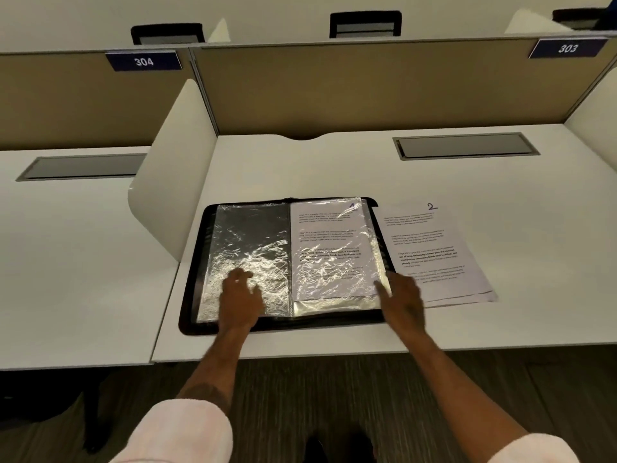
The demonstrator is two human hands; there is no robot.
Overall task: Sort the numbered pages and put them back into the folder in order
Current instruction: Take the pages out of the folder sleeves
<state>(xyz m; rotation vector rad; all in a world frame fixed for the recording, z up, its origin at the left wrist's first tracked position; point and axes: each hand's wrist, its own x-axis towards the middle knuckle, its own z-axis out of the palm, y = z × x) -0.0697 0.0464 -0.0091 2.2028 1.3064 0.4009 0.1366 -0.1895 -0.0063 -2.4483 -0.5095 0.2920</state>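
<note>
A black zip folder (195,262) lies open on the white desk, with clear plastic sleeves on both sides. The left sleeve (253,238) holds nothing I can see. Inside the right sleeve sits a printed page (329,242) marked in blue ink at its top corner. My left hand (238,295) presses flat on the left sleeve with straight fingers. Over the folder's lower right edge, my right hand (402,299) rests with the thumb touching the right sleeve's corner. A small stack of loose pages (430,248), the top one marked 2, lies just right of the folder.
The white desk (334,168) has a grey cable hatch (465,146) at the back right and a tan partition (367,88) behind. A white side divider (173,182) stands left of the folder. The neighbouring desk (66,262) lies to the left.
</note>
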